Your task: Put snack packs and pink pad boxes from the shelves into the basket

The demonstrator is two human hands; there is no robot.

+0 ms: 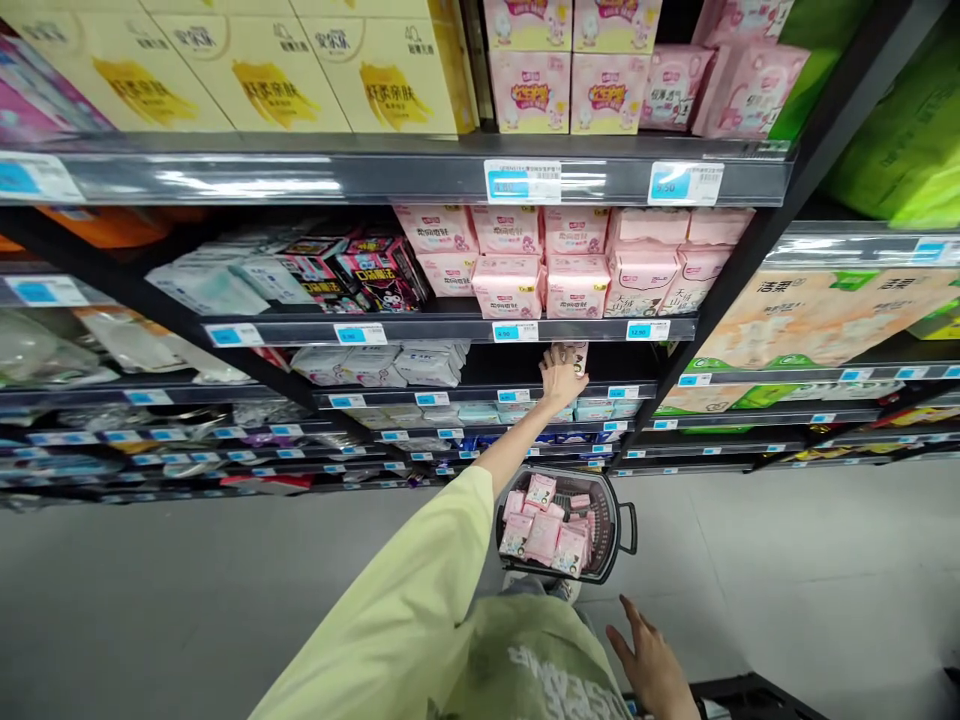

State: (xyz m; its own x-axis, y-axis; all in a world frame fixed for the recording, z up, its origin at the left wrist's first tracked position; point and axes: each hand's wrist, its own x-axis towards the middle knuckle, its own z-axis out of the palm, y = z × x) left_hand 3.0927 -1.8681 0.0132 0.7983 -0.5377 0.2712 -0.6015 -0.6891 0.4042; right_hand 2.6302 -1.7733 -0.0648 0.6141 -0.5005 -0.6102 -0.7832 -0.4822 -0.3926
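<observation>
My left hand (561,378) reaches far out to the third shelf down and grips a small pink-and-white packet (576,352) at the shelf's front edge. My yellow-green sleeve runs up to it from the bottom left. My right hand (651,662) hangs low at the bottom of the view beside my hip, fingers spread, holding nothing. Below the left arm a dark shopping basket (616,512) stands on the floor, filled with several small pink packets (541,530).
Shelves (450,328) of pink tissue packs (577,285), yellow boxes (255,70) and white packets fill the left and middle. Another rack with green and peach packs (817,315) stands to the right. Grey tiled floor (787,560) spreads around the basket.
</observation>
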